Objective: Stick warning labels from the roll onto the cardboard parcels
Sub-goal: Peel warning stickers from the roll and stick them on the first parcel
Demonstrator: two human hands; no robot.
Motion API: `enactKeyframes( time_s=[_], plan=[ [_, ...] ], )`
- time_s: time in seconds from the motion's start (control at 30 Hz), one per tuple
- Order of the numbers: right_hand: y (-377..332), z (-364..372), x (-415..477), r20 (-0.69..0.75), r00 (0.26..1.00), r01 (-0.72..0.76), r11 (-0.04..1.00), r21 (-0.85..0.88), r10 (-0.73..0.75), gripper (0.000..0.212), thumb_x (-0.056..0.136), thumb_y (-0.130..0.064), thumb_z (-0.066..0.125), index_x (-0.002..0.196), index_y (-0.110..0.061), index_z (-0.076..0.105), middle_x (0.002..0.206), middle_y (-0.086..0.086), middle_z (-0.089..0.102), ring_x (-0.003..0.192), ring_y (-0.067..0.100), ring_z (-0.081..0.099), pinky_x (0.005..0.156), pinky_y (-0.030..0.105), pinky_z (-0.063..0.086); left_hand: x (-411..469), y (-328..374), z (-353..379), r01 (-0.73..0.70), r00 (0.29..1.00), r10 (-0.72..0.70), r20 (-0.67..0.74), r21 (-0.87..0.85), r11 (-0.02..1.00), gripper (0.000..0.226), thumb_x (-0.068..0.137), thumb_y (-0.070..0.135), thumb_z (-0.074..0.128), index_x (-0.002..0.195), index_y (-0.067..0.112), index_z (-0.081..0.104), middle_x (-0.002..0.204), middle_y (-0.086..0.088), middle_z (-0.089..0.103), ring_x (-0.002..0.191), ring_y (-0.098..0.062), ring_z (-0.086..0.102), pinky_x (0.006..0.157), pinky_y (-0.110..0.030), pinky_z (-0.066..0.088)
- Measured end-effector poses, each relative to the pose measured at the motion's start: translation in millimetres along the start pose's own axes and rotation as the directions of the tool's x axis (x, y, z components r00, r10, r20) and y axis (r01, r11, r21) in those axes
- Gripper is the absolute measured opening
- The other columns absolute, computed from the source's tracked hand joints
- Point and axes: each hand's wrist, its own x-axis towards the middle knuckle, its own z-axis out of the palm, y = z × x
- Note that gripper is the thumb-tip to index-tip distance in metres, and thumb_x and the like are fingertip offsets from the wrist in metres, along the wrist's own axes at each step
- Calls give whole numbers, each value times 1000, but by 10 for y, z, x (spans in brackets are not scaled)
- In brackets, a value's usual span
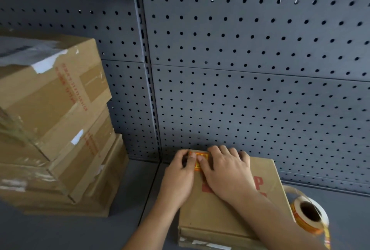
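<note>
**Head view.** The warning label [200, 159] is shown on the far left corner of the flat parcel [230, 215], directly beneath both hands. Its long axis appears to run along the parcel's far edge, though it is partly hidden. The right hand [226, 171] is laid flat with fingers straight and spread, pressed down at the label's right end. The left hand [179, 171] is set at the label's left end with fingers curled; whether anything is pinched cannot be told. The roll [308, 214] lies just beside the parcel's right edge and is judged nearer the right hand. The stack of parcels [54, 121] stands well apart to the left
</note>
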Motion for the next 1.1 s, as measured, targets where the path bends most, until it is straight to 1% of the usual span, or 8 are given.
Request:
enactKeyframes(
  time_s=[0.17, 0.3, 0.5, 0.67, 0.77, 0.87, 1.0, 1.1],
  plan=[
    [6, 14, 52, -7, 1000, -21, 999, 40, 21, 41, 103, -54, 23, 119, -33, 54, 121, -10, 63, 119, 21, 52, 106, 43, 28, 29, -24, 6, 3, 1000, -2, -22, 54, 999, 24, 106, 38, 43, 122, 30, 60, 110, 4, 67, 104, -22, 62, 91, -38, 49],
    [46, 25, 77, -32, 999, -38, 994, 99, 42, 36, 106, -42, 24, 119, -33, 56, 119, -12, 64, 114, 19, 54, 105, 41, 28, 16, -20, -4, -7, 1000, 8, -10, 62, 998, 29, 109, 35, 36, 125, 28, 59, 109, 5, 65, 98, -13, 61, 87, -36, 49],
    [33, 20, 54, -29, 999, -24, 995, 92, 26, 42, 100, -59, 30, 119, -35, 59, 118, -11, 65, 118, 20, 53, 106, 40, 27, 3, -8, -23, 21, 1000, -22, 8, 47, 999, 23, 104, 47, 45, 117, 36, 60, 107, 11, 65, 102, -14, 61, 85, -34, 46],
    [60, 27, 62, -52, 998, -32, 993, 113, 38, 35, 105, -45, 28, 119, -35, 59, 117, -12, 66, 115, 18, 55, 108, 40, 29, -1, -7, -22, 16, 1000, -17, 16, 71, 997, 29, 107, 40, 39, 128, 32, 57, 113, 8, 64, 103, -13, 61, 90, -36, 49],
    [70, 33, 63, -57, 998, -33, 990, 136, 42, 34, 106, -40, 28, 117, -35, 59, 116, -13, 65, 113, 17, 56, 108, 40, 30, 3, -26, -25, 19, 1000, -20, 12, 54, 998, 32, 109, 36, 34, 128, 30, 59, 115, 4, 66, 103, -12, 62, 91, -36, 50],
    [71, -35, 56, -70, 997, -22, 975, 219, 38, 32, 105, -38, 31, 123, -33, 58, 123, -10, 62, 118, 17, 53, 108, 39, 31, -20, -6, -35, 30, 999, -30, 11, 19, 999, 34, 109, 38, 32, 124, 29, 62, 116, 2, 68, 105, -14, 63, 96, -40, 50],
    [266, -295, -63, -157, 987, 18, 936, 351, 40, 38, 103, -43, 43, 138, -29, 51, 134, -7, 51, 127, 16, 44, 105, 35, 41, -92, 39, -92, 88, 996, -86, 29, -50, 995, 41, 103, 57, 36, 127, 33, 59, 123, 6, 67, 116, -17, 62, 105, -44, 48],
    [672, -460, -286, -123, 980, -83, 884, 460, 156, 45, 100, -49, 45, 142, -34, 45, 141, -12, 44, 128, 13, 47, 103, 40, 48, -172, 53, -194, 117, 993, -114, 34, -107, 987, 41, 102, 58, 38, 131, 35, 56, 120, 16, 62, 115, -9, 56, 104, -34, 43]
  ],
)
